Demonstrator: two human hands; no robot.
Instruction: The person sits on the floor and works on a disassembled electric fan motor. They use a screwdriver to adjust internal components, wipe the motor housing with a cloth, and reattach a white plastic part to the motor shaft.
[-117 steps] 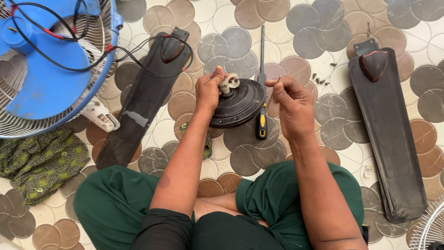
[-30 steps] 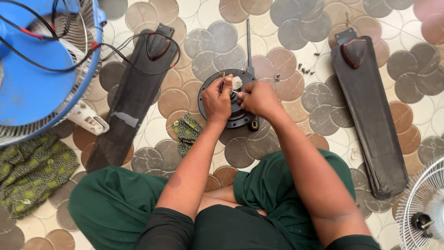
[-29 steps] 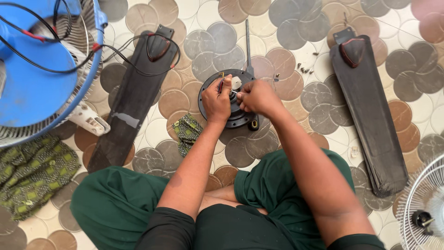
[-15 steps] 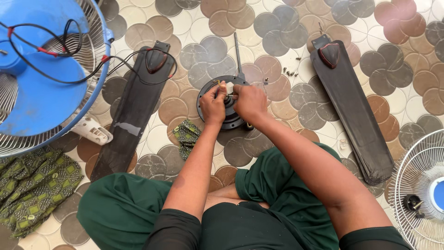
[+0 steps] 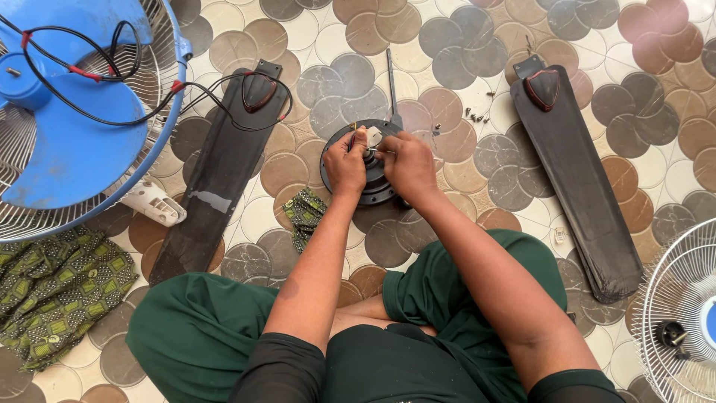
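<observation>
Floor, left to right. Blue fan [image 5: 67, 119] lay at the left edge with its black cable looped loose. One dark blade [image 5: 220, 175] was already off, flat on the tiles. Your left hand [image 5: 345, 164] and right hand [image 5: 406, 166] sat on the round black motor hub [image 5: 365, 190] mid-floor, fingers closed on a small pale part at its centre. Loose screws [image 5: 477, 116] beside it, second blade [image 5: 578, 179] off too. Reads as strip-down mostly done; hub centre left.
</observation>
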